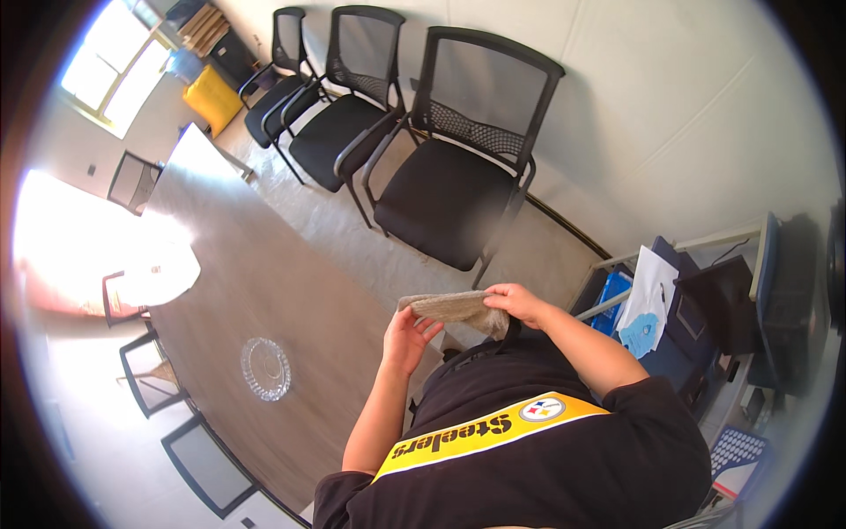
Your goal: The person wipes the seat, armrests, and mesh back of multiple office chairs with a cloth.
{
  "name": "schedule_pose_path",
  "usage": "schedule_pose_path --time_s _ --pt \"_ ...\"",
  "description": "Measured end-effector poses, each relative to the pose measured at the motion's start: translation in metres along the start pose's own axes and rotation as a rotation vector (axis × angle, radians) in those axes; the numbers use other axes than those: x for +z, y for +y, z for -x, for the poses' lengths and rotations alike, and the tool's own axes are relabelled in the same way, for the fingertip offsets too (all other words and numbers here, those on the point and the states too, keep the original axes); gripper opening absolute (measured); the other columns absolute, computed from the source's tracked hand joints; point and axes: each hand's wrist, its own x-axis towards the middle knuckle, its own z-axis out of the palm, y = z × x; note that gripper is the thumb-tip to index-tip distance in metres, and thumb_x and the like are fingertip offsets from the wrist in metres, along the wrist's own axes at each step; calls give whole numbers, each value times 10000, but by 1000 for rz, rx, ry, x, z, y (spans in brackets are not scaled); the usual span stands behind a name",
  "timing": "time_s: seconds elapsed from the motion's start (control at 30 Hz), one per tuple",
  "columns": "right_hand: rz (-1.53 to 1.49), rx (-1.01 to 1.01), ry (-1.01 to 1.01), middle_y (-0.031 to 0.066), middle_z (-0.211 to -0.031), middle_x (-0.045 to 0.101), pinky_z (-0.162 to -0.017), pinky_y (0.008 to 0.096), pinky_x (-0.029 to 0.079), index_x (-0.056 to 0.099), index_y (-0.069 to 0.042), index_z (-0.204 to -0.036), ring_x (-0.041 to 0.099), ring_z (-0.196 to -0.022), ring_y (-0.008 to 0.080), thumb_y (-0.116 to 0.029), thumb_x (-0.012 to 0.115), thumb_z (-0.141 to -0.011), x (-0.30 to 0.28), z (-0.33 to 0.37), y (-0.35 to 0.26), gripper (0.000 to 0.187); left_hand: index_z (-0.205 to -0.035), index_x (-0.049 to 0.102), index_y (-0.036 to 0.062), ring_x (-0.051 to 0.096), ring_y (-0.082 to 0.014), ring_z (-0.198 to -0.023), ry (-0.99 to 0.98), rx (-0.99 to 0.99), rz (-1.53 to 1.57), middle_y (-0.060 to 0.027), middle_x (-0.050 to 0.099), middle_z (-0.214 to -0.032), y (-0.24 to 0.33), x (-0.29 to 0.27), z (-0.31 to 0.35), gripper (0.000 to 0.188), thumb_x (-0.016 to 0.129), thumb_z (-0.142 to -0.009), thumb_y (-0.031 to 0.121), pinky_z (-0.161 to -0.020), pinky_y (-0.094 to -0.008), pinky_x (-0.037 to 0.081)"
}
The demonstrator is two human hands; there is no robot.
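A folded greyish-beige cloth (451,306) is stretched between my two hands in front of my waist. My left hand (408,340) pinches its left end, the thumb at the edge and the fingers beneath. At the other end, my right hand (518,304) grips the cloth between thumb and fingers, and a loose part hangs down below it. The cloth's exact kind cannot be made out. A clear glass dish (248,374) lies on the long wooden table (264,273) to my left, apart from both hands.
Black mesh armchairs (449,189) line the wall ahead, and more chairs (210,463) stand along the table's left side. To my right is a rack (608,307) with folders, papers (650,295) and dark boxes. A yellow bag (213,99) sits in the far corner.
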Motion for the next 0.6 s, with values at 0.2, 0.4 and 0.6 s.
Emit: schedule_pose_path --time_s 0.2,0.4,0.6 --pt "-397 -32 278 5 -1115 682 -872 344 542 629 -82 -1309 643 -1033 128 -201 601 -1011 -104 -10 -8 322 -1290 564 36 681 -266 -1010 -19 -226 -325 -97 655 -1045 -37 31 -80 283 508 -1033 140 -890 -435 571" --pt "-306 -244 593 72 -1257 668 -942 328 529 679 -74 -1268 666 -1077 192 -178 629 -999 -241 -128 10 293 -1414 513 46 666 -221 -1052 90 -284 -866 -76 655 -1073 -96 82 -245 438 586 -995 149 -922 -388 536" --pt "325 -312 819 312 -1516 382 -1104 439 418 671 -92 -1281 462 -1369 410 -254 660 -982 -296 -264 36 340 -1359 570 55 656 -350 -1034 54 321 -1667 -201 677 -1082 -202 96 -445 599 740 -805 206 -891 -406 537"
